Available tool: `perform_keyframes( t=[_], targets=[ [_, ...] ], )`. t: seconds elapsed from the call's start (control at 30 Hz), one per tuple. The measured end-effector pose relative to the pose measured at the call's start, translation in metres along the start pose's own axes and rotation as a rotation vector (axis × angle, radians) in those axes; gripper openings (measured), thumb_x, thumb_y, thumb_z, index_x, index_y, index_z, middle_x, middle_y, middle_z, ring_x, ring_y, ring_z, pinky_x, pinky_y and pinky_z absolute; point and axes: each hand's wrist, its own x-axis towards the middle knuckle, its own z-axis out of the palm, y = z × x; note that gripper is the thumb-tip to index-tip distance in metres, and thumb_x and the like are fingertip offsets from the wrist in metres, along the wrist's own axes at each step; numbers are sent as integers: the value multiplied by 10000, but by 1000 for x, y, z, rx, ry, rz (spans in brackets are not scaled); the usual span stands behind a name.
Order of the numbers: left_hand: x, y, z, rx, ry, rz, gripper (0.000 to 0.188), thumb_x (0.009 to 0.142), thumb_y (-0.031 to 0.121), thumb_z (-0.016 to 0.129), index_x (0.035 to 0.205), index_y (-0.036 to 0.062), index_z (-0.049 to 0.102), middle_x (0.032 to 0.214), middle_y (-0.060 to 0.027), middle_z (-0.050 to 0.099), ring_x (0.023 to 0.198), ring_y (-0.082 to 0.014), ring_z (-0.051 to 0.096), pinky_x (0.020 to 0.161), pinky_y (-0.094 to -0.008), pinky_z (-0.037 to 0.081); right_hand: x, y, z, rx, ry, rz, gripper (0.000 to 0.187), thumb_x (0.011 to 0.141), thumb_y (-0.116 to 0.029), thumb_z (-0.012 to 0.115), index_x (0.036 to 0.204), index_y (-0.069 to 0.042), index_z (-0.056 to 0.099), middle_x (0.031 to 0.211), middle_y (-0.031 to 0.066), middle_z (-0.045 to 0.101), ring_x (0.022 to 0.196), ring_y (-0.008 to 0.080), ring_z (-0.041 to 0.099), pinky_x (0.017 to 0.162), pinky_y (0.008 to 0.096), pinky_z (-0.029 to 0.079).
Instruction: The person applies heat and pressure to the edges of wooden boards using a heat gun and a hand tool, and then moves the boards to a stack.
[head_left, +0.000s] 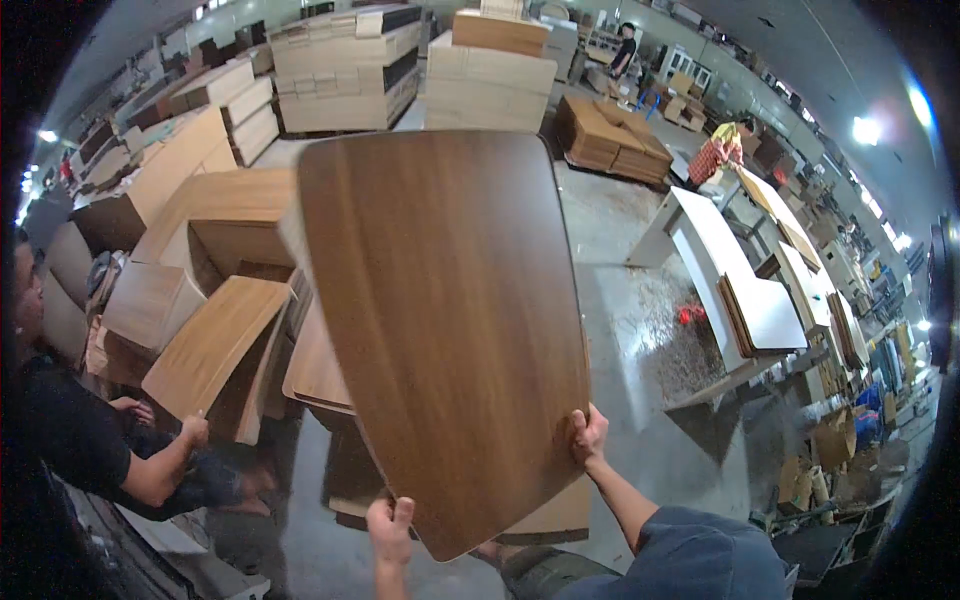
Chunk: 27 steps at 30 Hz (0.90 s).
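A large dark brown wood-grain board with rounded corners fills the middle of the view, tilted with its far end raised. My left hand grips its near left edge, thumb lying on the top face. On the near right edge my right hand is closed, its thumb also on top. Fingers of both hands are partly hidden under the board. Below it, partly covered, lie another brown board on the left and a lighter panel near my legs.
At the left a co-worker holds a light wood board beside stacked panels. Tall board stacks stand behind. On the right is a white workbench with several boards; another person bends beyond it. Debris litters the floor there.
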Motion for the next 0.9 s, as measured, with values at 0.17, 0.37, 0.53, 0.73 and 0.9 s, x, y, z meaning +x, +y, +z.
perform_keyframes(
  t=[0.17, 0.37, 0.53, 0.73, 0.9],
  targets=[
    [-98, -46, -73, -222, 353, 144, 589, 1073, 540, 639, 1276, -9, 706, 1062, -27, 690, 1012, -120, 589, 913, -365, 479, 24, -132, 36, 264, -65, -357, 716, 1022, -684, 627, 1091, 23, 719, 800, 103, 646, 788, 173, 580, 748, 373, 527],
    [-340, -44, -79, -553, 697, 339, 675, 1091, 516, 616, 1573, 53, 522, 1546, -85, 618, 1402, -240, 589, 1198, -452, 443, -57, -228, 35, 472, -379, -642, 142, 956, -83, 662, 850, 2, 623, 664, 3, 487, 643, 122, 481, 585, 334, 433],
    [-499, -73, 24, -983, 1047, 242, 1014, 1054, 804, 452, 1682, 17, 331, 1655, -158, 454, 1527, -328, 438, 1305, -502, 310, -121, -255, 32, 799, -1005, -902, 307, 1089, -236, 707, 1076, 46, 587, 636, 11, 504, 547, 108, 460, 502, 299, 389],
    [-619, -148, 229, -1582, 1721, 370, 1119, 974, 940, 369, 1675, 67, 400, 1650, -136, 504, 1491, -277, 480, 1265, -470, 355, -291, -331, -17, 779, -1335, -1447, 549, 992, -481, 794, 828, -21, 542, 639, 21, 512, 566, 125, 450, 504, 342, 321],
    [-672, -142, 319, -1672, 1793, 615, 1152, 932, 985, 351, 1694, 122, 387, 1687, -124, 475, 1516, -287, 462, 1220, -469, 377, -402, -400, -83, 939, -1305, -2135, 649, 946, -632, 781, 797, -35, 574, 645, 104, 504, 580, 283, 505, 545, 415, 374]
  ],
)
